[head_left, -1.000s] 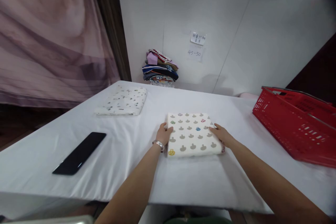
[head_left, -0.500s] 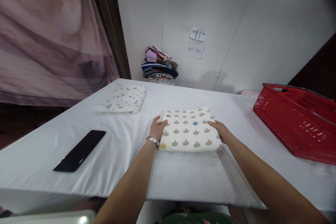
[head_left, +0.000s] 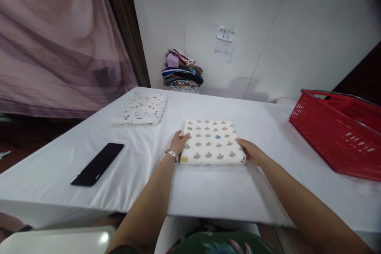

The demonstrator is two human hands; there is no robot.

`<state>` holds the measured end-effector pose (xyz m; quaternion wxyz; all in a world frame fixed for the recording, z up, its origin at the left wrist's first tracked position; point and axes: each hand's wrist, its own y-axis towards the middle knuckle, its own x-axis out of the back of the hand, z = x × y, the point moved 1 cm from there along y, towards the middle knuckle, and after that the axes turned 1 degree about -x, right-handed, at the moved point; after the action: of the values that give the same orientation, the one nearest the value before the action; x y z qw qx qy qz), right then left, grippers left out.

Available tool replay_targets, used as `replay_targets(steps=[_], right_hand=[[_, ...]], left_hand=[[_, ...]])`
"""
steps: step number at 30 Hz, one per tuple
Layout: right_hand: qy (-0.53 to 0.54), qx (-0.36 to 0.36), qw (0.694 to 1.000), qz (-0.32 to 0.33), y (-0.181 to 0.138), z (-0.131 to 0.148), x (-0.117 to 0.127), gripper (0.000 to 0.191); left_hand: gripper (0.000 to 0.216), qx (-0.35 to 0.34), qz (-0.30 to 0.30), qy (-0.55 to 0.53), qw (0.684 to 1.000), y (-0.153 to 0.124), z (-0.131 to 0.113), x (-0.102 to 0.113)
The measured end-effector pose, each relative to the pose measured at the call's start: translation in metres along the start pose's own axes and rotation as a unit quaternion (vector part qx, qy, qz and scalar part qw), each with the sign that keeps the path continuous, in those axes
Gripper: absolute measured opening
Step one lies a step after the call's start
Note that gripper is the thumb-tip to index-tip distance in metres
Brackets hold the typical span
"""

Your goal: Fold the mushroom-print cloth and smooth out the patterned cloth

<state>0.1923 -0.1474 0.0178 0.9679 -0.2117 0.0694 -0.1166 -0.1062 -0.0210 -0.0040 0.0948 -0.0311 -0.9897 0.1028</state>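
A folded white cloth (head_left: 212,143) with grey and a few coloured mushroom prints lies flat on the white-covered table (head_left: 208,194) in front of me. My left hand (head_left: 178,143) grips its left edge, thumb on top and fingers partly hidden at the side. At the opposite edge, my right hand (head_left: 250,151) holds the cloth's right side, its thumb near the top surface and the other fingers partly out of sight. A bracelet sits on my left wrist.
Farther left lies another folded white cloth (head_left: 144,109) with small prints. A black phone-like slab (head_left: 98,164) is nearer me. The red plastic basket (head_left: 339,135) stands at the right. Behind the table rises a stack of folded fabrics (head_left: 182,72) against the wall.
The mushroom-print cloth looks squarer and neater, its right edge drawn slightly inward. My right hand has slid down along that side. The view has tilted a little.
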Motion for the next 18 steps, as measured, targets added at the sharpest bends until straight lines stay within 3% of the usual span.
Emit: replay_targets(steps=[4, 8, 13, 18], right_hand=[[0.005, -0.03, 0.999, 0.04, -0.028, -0.011, 0.003, 0.038], [0.072, -0.043, 0.994, 0.066, -0.042, -0.022, 0.007, 0.041], [0.129, -0.017, 0.99, 0.059, -0.046, -0.028, 0.01, 0.045], [0.086, -0.02, 0.996, 0.018, -0.041, -0.031, 0.005, 0.042]], left_hand=[[0.075, 0.0, 0.031, 0.0, 1.0, -0.01, 0.002, 0.003], [0.079, 0.005, 0.034, 0.068, 0.997, -0.024, -0.002, 0.011], [0.089, 0.025, 0.056, 0.104, 0.993, -0.048, -0.007, 0.018], [0.081, 0.047, 0.064, 0.114, 0.99, -0.065, -0.005, 0.018]])
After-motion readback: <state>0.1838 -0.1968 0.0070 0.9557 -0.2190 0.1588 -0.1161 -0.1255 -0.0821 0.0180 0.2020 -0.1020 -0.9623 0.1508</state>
